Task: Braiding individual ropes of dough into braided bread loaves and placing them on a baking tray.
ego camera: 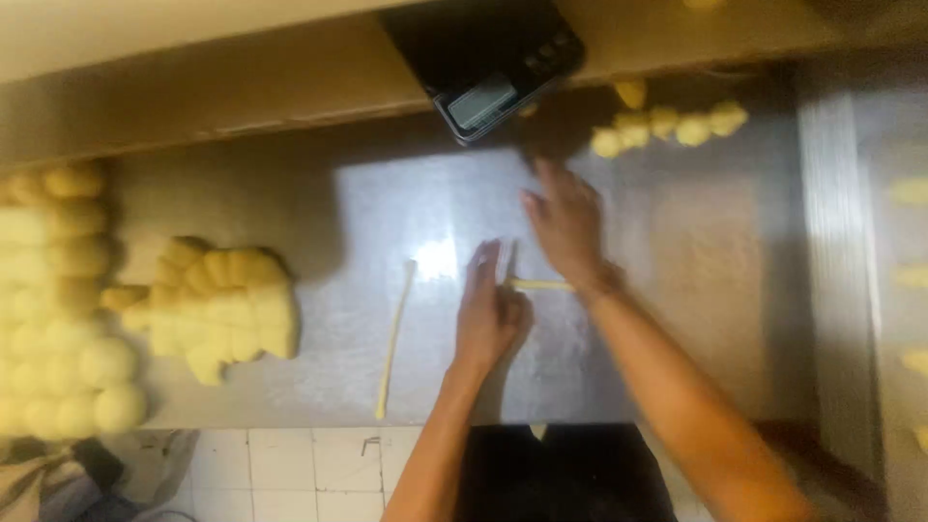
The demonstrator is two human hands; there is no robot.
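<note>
Two flat, spread hands, left hand [490, 314] and right hand [565, 224], roll one dough strand [541, 285] mid-counter [715, 290]. A second dough rope [394, 338] lies left; four dough pieces [667, 126] sit near the back edge.

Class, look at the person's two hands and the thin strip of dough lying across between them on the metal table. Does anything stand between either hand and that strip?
Nothing visible does. The left hand and right hand both lie flat on the short dough strip, in direct contact. The longer dough rope lies apart to the left on the metal table.
</note>
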